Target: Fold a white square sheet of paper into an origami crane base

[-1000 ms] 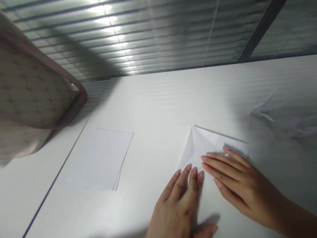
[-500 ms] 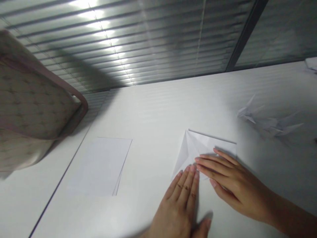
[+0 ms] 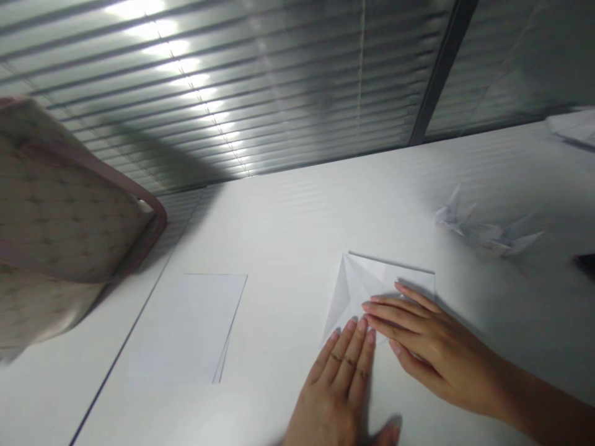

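A creased, folded white paper lies on the white table. My left hand rests flat over its lower edge, fingers stretched out and side by side, thumb apart near the bottom of the picture. Across the paper's right part lies my right hand, palm down with its fingers spread. The fingertips of both hands nearly meet on the paper, and they cover its lower middle. Neither hand grips anything.
On the left lies a stack of white sheets, with a quilted bag beyond it. Folded paper birds stand at the right. White papers are at the far right corner. Blinds line the back edge.
The camera view has shifted slightly, so more of the far-right papers and a dark object at the right edge show. Both hands stay on the paper in nearly the same pose.
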### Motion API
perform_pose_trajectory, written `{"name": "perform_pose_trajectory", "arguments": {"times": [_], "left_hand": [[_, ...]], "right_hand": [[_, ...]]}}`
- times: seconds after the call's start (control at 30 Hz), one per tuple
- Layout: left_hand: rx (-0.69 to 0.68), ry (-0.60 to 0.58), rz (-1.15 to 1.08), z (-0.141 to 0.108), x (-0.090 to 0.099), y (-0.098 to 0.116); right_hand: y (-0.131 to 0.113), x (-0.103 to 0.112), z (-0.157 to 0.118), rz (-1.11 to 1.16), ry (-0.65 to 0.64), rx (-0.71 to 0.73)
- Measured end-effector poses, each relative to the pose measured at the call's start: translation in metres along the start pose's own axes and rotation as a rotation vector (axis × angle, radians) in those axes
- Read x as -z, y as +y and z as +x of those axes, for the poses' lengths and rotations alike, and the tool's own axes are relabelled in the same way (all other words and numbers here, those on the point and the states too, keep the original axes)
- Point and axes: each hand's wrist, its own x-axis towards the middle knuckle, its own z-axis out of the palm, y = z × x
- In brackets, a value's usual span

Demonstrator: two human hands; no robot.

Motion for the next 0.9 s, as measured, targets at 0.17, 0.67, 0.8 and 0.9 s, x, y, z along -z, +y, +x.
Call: {"name": "perform_pose_trajectory", "arguments": {"times": [0.17,0.67,0.8,0.9], "left_hand": [[-0.003,0.080,0.022,0.001,0.002,-0.004],[0.098,0.097,-0.085,-0.006,0.020,-0.028],[0.029,0.110,0.028,-0.004,0.025,-0.036],[0.023,0.145,0.106,-0.005,0.022,-0.033]], "right_hand": [[0.011,-0.003,-0.002,-0.007,0.091,0.014],[0.038,0.011,0.002,0.434,0.182,-0.193],[0.053,0.022,0.000,0.259,0.159,0.049],[0.057,0.021,-0.002,0.055,0.103,0.131]]}}
